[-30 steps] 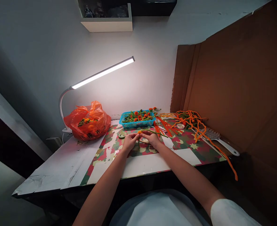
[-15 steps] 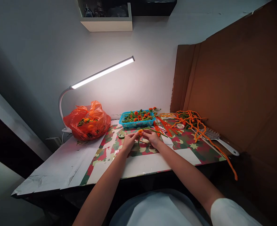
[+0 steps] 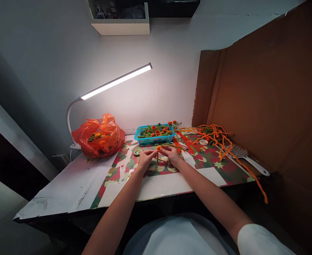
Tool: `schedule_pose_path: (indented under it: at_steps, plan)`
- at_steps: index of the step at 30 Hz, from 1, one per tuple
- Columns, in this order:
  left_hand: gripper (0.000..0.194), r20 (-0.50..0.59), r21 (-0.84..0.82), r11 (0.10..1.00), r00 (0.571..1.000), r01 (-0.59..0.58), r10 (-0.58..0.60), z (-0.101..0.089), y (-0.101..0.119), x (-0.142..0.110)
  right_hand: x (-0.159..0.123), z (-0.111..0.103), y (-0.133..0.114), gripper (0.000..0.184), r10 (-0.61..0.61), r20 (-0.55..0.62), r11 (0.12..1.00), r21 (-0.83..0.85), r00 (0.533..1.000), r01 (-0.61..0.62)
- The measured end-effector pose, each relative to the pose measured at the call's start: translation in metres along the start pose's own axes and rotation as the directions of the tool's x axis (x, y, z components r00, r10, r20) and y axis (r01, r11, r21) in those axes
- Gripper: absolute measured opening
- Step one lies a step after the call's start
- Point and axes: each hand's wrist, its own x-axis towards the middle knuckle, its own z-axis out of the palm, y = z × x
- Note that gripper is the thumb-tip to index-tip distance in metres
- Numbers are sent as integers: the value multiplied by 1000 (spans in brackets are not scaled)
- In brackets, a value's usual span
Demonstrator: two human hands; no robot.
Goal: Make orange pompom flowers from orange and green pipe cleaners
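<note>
Above the middle of the table, my left hand [image 3: 146,158] and my right hand [image 3: 172,156] meet at a small orange craft flower [image 3: 158,148]. Both sets of fingertips pinch it from either side. One fuzzy green stem [image 3: 172,145] runs off to the right over my right hand, and a green end hangs down between the hands. A roll of green tape [image 3: 137,152] lies just left of my left hand. Behind my hands stands a blue basket [image 3: 156,140] filled with orange flowers on green stems.
An orange plastic bag [image 3: 103,140] holding more flowers sits at the left, beside a lit desk lamp [image 3: 116,82]. Orange fuzzy strands [image 3: 211,131], a white tape roll [image 3: 203,142] and a brush [image 3: 247,158] lie right. A cardboard sheet [image 3: 259,95] stands along the right side.
The fingers have shifted slightly around the orange flower, and the stem at the right now bends a little differently. Everything else stays where it was.
</note>
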Motion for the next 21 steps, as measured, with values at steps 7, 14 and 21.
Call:
schedule_pose_path:
  at_steps: [7, 14, 21]
  plan:
    - [38, 10, 51, 999, 1000, -14, 14, -1, -7, 3, -6, 3, -3, 33, 3, 0, 991, -132, 1000, -3]
    - [32, 19, 19, 1000, 1000, -2, 2, -1, -7, 3, -15, 1, -8, 27, -19, 29, 953, -303, 999, 26]
    - [29, -9, 38, 999, 999, -35, 35, 1, -5, 2, -20, 1, -10, 39, -20, 30, 917, -398, 999, 31]
